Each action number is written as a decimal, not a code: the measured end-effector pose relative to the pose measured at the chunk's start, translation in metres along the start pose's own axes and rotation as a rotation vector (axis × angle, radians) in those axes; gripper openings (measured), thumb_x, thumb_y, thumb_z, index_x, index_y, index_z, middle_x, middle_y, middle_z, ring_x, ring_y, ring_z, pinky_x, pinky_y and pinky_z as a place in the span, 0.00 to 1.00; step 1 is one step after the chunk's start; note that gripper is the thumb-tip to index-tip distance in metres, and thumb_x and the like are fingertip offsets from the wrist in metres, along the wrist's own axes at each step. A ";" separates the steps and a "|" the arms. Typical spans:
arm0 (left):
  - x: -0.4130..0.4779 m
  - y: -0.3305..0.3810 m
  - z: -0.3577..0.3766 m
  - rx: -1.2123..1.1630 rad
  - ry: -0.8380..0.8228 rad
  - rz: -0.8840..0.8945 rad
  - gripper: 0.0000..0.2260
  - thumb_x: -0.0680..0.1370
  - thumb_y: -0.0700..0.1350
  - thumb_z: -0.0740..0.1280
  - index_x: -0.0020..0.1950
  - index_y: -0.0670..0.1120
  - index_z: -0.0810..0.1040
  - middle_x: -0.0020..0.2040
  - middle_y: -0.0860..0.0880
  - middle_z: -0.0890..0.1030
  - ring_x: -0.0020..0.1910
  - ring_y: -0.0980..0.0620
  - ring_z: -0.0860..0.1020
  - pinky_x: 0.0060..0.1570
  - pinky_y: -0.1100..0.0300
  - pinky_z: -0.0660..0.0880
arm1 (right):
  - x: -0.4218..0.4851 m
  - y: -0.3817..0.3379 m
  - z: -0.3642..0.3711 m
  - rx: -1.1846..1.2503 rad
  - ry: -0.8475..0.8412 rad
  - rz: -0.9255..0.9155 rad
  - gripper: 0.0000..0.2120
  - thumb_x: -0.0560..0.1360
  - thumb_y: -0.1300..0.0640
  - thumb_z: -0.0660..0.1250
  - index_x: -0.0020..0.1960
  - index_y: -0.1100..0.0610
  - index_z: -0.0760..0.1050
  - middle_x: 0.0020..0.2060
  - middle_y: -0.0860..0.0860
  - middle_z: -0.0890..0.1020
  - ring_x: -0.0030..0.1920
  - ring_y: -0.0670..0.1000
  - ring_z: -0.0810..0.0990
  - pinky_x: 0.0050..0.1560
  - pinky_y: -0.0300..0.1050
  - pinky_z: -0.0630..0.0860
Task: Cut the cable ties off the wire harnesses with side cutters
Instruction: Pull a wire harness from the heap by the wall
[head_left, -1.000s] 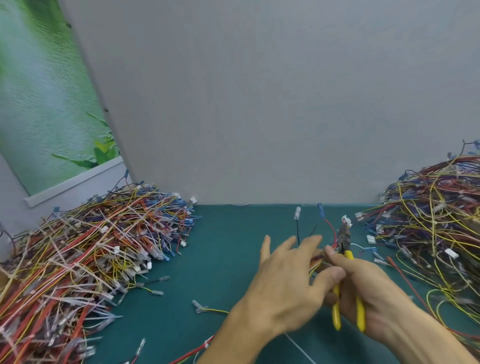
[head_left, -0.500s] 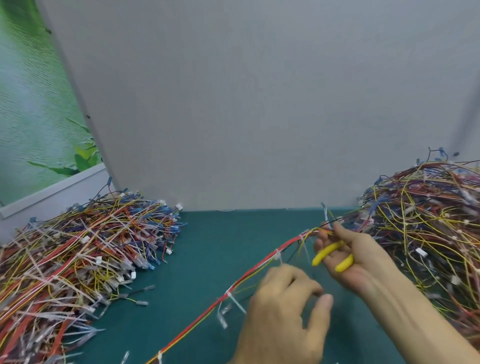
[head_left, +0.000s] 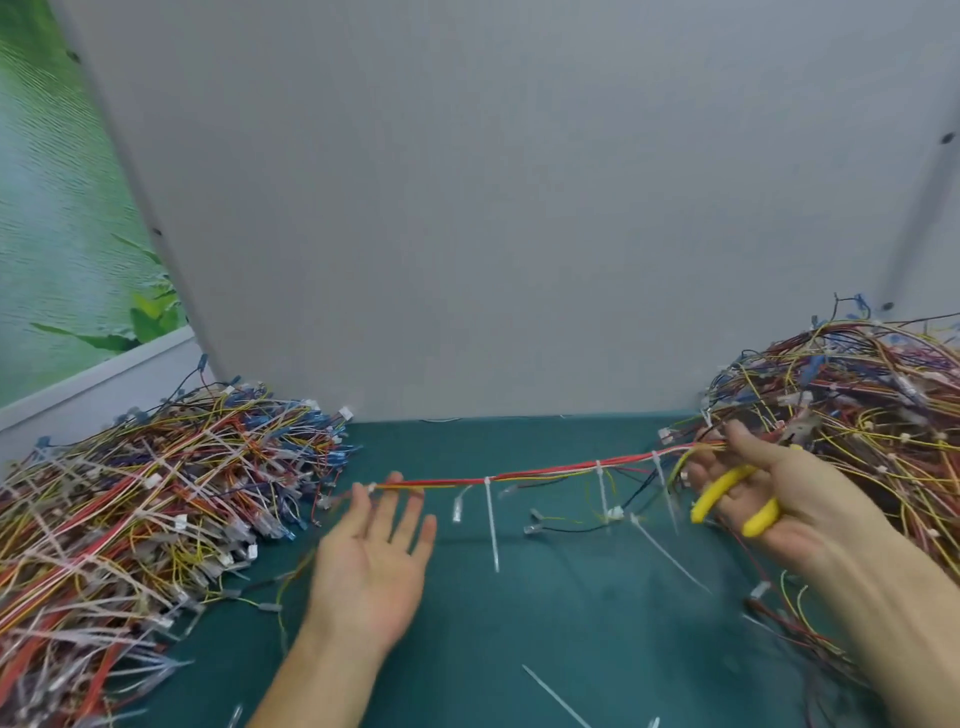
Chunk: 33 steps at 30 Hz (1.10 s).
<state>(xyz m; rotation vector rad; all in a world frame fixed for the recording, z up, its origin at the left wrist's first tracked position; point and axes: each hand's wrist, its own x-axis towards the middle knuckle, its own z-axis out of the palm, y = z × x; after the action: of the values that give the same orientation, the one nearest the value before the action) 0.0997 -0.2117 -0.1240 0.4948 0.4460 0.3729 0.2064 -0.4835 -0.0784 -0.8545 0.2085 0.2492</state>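
A red and yellow wire harness (head_left: 540, 473) hangs stretched across the green mat between my two hands. Several white cable ties (head_left: 491, 519) dangle from it. My left hand (head_left: 371, 556) is palm up with fingers spread; the harness's left end rests across its fingertips. My right hand (head_left: 774, 493) pinches the harness's right end between thumb and forefinger and also holds the yellow-handled side cutters (head_left: 737, 501) in its palm. The cutter jaws point right into the wire pile and are hard to make out.
A big pile of wire harnesses (head_left: 145, 519) covers the left of the green mat (head_left: 519, 623). Another tangled pile (head_left: 862, 415) rises at the right. Loose cut ties (head_left: 556, 696) lie near the front. A grey wall panel stands behind.
The harness has been pulled from the right pile and stretched level. My left hand moved left and opened palm up. My right hand moved right and up with the cutters.
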 end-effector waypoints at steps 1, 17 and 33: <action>0.005 0.006 0.004 0.010 -0.014 0.036 0.06 0.80 0.47 0.61 0.50 0.47 0.75 0.51 0.50 0.82 0.57 0.48 0.78 0.60 0.49 0.70 | -0.002 0.001 -0.001 -0.036 -0.014 0.004 0.11 0.81 0.61 0.58 0.41 0.61 0.72 0.26 0.54 0.80 0.26 0.49 0.82 0.27 0.43 0.80; 0.043 0.065 0.060 0.167 -0.153 0.337 0.10 0.82 0.41 0.59 0.43 0.48 0.76 0.36 0.54 0.81 0.36 0.57 0.82 0.40 0.58 0.78 | 0.016 -0.010 0.025 0.026 -0.561 -0.293 0.13 0.73 0.65 0.58 0.41 0.56 0.82 0.44 0.52 0.85 0.44 0.51 0.85 0.48 0.46 0.81; 0.050 0.021 -0.001 0.151 -0.004 0.313 0.08 0.82 0.42 0.59 0.44 0.44 0.75 0.42 0.49 0.79 0.41 0.50 0.82 0.41 0.49 0.79 | 0.035 0.034 -0.017 -1.244 0.107 -0.187 0.05 0.77 0.60 0.64 0.44 0.62 0.72 0.41 0.62 0.80 0.36 0.59 0.80 0.38 0.50 0.75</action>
<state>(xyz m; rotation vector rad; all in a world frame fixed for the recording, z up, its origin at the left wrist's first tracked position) 0.1366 -0.1721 -0.1292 0.7156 0.3944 0.6426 0.2284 -0.4703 -0.1230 -2.1126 0.0487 0.1377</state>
